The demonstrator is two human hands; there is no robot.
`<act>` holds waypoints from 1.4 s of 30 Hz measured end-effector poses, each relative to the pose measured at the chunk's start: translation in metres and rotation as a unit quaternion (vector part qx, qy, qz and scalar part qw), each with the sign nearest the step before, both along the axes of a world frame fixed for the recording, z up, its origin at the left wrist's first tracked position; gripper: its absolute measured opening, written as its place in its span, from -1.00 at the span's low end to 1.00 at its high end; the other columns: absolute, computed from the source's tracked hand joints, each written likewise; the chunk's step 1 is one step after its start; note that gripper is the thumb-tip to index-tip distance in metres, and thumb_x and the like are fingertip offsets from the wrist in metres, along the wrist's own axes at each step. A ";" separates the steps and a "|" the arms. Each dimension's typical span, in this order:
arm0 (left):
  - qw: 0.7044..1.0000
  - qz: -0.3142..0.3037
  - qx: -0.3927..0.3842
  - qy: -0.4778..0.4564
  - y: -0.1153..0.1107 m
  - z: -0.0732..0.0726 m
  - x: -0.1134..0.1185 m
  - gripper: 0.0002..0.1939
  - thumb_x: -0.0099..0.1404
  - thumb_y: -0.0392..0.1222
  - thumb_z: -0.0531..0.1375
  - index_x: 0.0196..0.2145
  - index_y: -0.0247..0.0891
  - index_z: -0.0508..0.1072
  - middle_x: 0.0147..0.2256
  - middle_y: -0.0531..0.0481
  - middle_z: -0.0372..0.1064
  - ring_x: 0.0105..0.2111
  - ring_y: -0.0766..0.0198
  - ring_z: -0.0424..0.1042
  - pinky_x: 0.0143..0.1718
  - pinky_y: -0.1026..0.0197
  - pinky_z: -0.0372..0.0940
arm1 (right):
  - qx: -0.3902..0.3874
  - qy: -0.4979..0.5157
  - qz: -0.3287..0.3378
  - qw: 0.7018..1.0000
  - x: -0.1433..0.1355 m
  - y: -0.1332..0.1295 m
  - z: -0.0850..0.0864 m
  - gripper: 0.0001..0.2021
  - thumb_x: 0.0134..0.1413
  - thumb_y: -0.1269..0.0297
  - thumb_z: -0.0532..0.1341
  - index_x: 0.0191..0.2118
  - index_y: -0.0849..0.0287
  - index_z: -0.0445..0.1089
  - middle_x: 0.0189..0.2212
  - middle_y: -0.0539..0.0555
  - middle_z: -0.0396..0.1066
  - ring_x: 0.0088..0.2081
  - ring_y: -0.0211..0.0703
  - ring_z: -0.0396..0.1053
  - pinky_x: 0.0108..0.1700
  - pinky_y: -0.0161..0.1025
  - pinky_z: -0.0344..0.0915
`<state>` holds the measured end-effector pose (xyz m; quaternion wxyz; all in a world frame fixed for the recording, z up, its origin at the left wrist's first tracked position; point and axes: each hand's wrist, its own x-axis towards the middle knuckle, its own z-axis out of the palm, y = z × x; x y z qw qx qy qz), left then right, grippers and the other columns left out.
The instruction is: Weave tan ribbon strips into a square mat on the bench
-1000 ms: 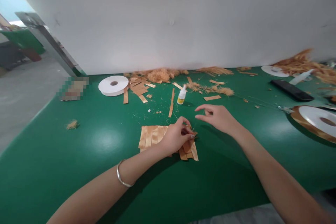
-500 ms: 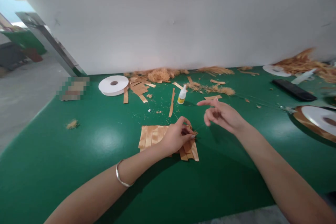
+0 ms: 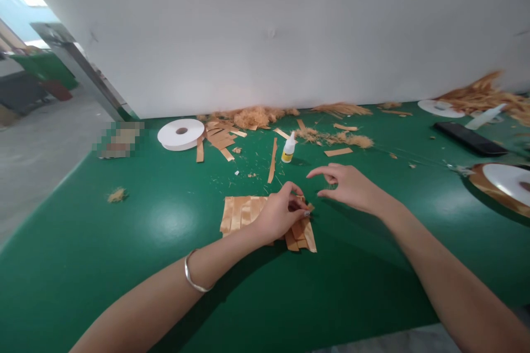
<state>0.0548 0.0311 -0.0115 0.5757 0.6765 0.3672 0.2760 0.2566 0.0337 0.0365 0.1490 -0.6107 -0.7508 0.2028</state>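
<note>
Several golden-brown ribbon strips lie side by side as a flat panel (image 3: 240, 212) on the green table. Over the panel's right part, my left hand (image 3: 279, 215) pinches a short ribbon end between thumb and fingers. Its palm and wrist cover the middle of the panel. To the right and a little higher, my right hand (image 3: 345, 187) hangs above the table with thumb and forefinger apart, and nothing shows between them. Behind the panel a small white glue bottle (image 3: 289, 149) with a yellow label stands upright. A loose ribbon strip (image 3: 272, 161) lies just left of the bottle.
A white ribbon spool (image 3: 181, 134) lies at the back left beside cut ribbon pieces (image 3: 219, 138). Frayed fibre (image 3: 254, 117) lines the wall. On the right are a black phone (image 3: 470, 139), a white-tipped tube (image 3: 485, 117) and a spool of brown ribbon (image 3: 511, 183).
My right hand has dropped slightly and turned, its thumb now spread from the forefinger. My left hand keeps its pinch on the panel. The whole view has shifted slightly.
</note>
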 end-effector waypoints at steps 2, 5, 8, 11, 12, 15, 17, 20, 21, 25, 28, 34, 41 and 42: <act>1.000 0.002 0.000 -0.005 0.000 0.000 0.000 -0.70 0.17 -0.37 0.25 -0.27 -0.19 0.16 -0.44 0.10 0.41 -0.34 0.27 0.49 -0.24 0.17 0.37 | 0.034 -0.017 -0.005 0.999 0.000 0.001 -0.002 -0.68 -0.02 0.12 0.28 -0.11 0.06 0.44 -0.54 -0.04 0.10 -0.53 -0.26 0.10 -0.47 -0.28 0.01; 1.000 0.002 -0.008 -0.006 0.000 0.001 0.000 -0.70 0.18 -0.36 0.25 -0.27 -0.19 0.16 -0.43 0.10 0.42 -0.34 0.27 0.49 -0.25 0.17 0.38 | 0.037 0.009 -0.011 0.999 0.000 0.001 -0.004 -0.58 0.05 -0.08 0.19 -0.10 0.11 0.43 -0.64 -0.07 0.07 -0.61 -0.28 0.04 -0.52 -0.27 -0.05; 1.000 -0.001 -0.006 -0.004 0.000 0.000 0.000 -0.69 0.18 -0.35 0.25 -0.26 -0.18 0.15 -0.42 0.09 0.42 -0.34 0.27 0.48 -0.25 0.17 0.38 | 0.015 0.060 -0.016 0.998 0.000 0.000 -0.003 -0.54 0.10 -0.15 0.10 -0.10 0.11 0.41 -0.69 -0.09 0.09 -0.66 -0.29 0.04 -0.54 -0.26 -0.05; 1.000 -0.002 0.000 -0.008 0.001 -0.001 0.000 -0.68 0.17 -0.37 0.25 -0.27 -0.18 0.15 -0.43 0.10 0.42 -0.35 0.28 0.48 -0.25 0.17 0.38 | -0.032 0.126 -0.018 0.991 -0.001 0.000 -0.002 -0.51 0.14 -0.16 0.04 -0.05 0.10 0.39 -0.68 -0.05 0.25 -0.62 -0.23 0.18 -0.51 -0.26 0.04; 1.000 -0.002 0.000 -0.010 0.001 -0.002 0.001 -0.68 0.17 -0.37 0.25 -0.27 -0.18 0.14 -0.43 0.10 0.42 -0.35 0.28 0.48 -0.25 0.17 0.38 | -0.055 0.157 -0.017 0.986 -0.002 0.000 -0.001 -0.49 0.15 -0.17 0.02 -0.02 0.11 0.38 -0.65 -0.02 0.31 -0.58 -0.20 0.25 -0.48 -0.25 0.09; 1.000 -0.005 0.000 -0.014 0.001 -0.003 0.001 -0.68 0.17 -0.38 0.24 -0.27 -0.19 0.14 -0.42 0.09 0.43 -0.33 0.25 0.50 -0.23 0.15 0.37 | -0.113 0.261 -0.011 0.959 -0.004 0.000 0.000 -0.45 0.19 -0.17 -0.03 0.03 0.14 0.35 -0.49 0.09 0.49 -0.38 -0.12 0.39 -0.33 -0.22 0.18; 1.000 -0.009 0.000 -0.019 0.001 -0.003 0.001 -0.68 0.17 -0.40 0.23 -0.27 -0.19 0.14 -0.40 0.07 0.44 -0.31 0.24 0.50 -0.21 0.13 0.37 | -0.128 0.330 -0.014 0.935 -0.005 0.000 0.001 -0.46 0.19 -0.16 -0.04 0.01 0.15 0.36 -0.39 0.14 0.53 -0.29 -0.08 0.40 -0.27 -0.20 0.20; 1.000 -0.010 -0.004 -0.027 0.001 -0.002 0.000 -0.69 0.18 -0.40 0.23 -0.27 -0.19 0.14 -0.41 0.07 0.44 -0.31 0.24 0.50 -0.22 0.14 0.37 | -0.143 0.430 -0.008 0.891 -0.005 -0.001 0.001 -0.49 0.19 -0.14 -0.02 -0.03 0.18 0.36 -0.43 0.14 0.52 -0.30 -0.07 0.41 -0.26 -0.17 0.23; 1.000 -0.009 -0.006 -0.029 0.001 -0.002 0.000 -0.69 0.18 -0.40 0.23 -0.27 -0.20 0.14 -0.41 0.07 0.44 -0.31 0.25 0.50 -0.22 0.14 0.37 | -0.149 0.455 -0.001 0.878 -0.004 -0.002 0.001 -0.50 0.20 -0.13 -0.02 -0.04 0.18 0.35 -0.53 0.09 0.47 -0.37 -0.09 0.40 -0.30 -0.17 0.23; 1.000 -0.007 -0.005 -0.028 0.000 -0.003 0.001 -0.71 0.18 -0.38 0.23 -0.28 -0.19 0.16 -0.42 0.09 0.44 -0.34 0.28 0.49 -0.24 0.17 0.38 | -0.135 0.494 0.029 0.858 -0.002 -0.001 -0.001 -0.56 0.18 -0.11 0.04 -0.11 0.17 0.35 -0.77 -0.16 0.01 -0.67 -0.29 0.02 -0.52 -0.25 0.00; 1.000 0.004 0.005 -0.030 -0.003 -0.001 0.000 -0.74 0.17 -0.38 0.23 -0.29 -0.20 0.19 -0.40 0.06 0.46 -0.33 0.27 0.50 -0.25 0.19 0.38 | -0.108 0.509 0.046 0.853 -0.001 0.000 -0.003 -0.61 0.09 -0.10 0.16 -0.19 0.14 0.35 -0.71 -0.17 -0.11 -0.63 -0.32 -0.15 -0.51 -0.26 -0.11; 0.971 -0.006 0.227 0.080 -0.006 0.031 -0.018 -0.77 0.18 -0.18 0.23 -0.18 -0.19 0.37 -0.14 -0.06 0.45 -0.08 0.14 0.41 -0.04 0.06 0.31 | -0.114 0.506 0.062 0.853 -0.001 -0.002 -0.004 -0.59 0.01 -0.20 0.14 -0.24 0.04 0.32 -0.70 -0.16 -0.15 -0.62 -0.29 -0.14 -0.47 -0.22 -0.03; 0.848 -0.200 0.428 0.241 -0.010 0.032 -0.046 -0.39 0.28 0.16 0.07 0.17 -0.25 0.25 0.23 -0.20 0.12 0.25 -0.12 0.00 0.19 -0.16 -0.09 | -0.154 0.535 0.118 0.822 -0.003 -0.001 -0.006 -0.63 0.05 -0.15 0.13 -0.24 0.05 0.34 -0.71 -0.16 -0.08 -0.62 -0.30 -0.11 -0.46 -0.24 -0.02; 0.841 -0.211 0.432 0.248 -0.011 0.027 -0.048 -0.35 0.29 0.19 0.05 0.19 -0.25 0.22 0.25 -0.20 0.07 0.26 -0.12 -0.04 0.19 -0.17 -0.11 | -0.162 0.541 0.130 0.815 -0.003 -0.001 -0.007 -0.64 0.06 -0.13 0.13 -0.23 0.06 0.35 -0.71 -0.15 -0.06 -0.61 -0.30 -0.09 -0.46 -0.24 -0.01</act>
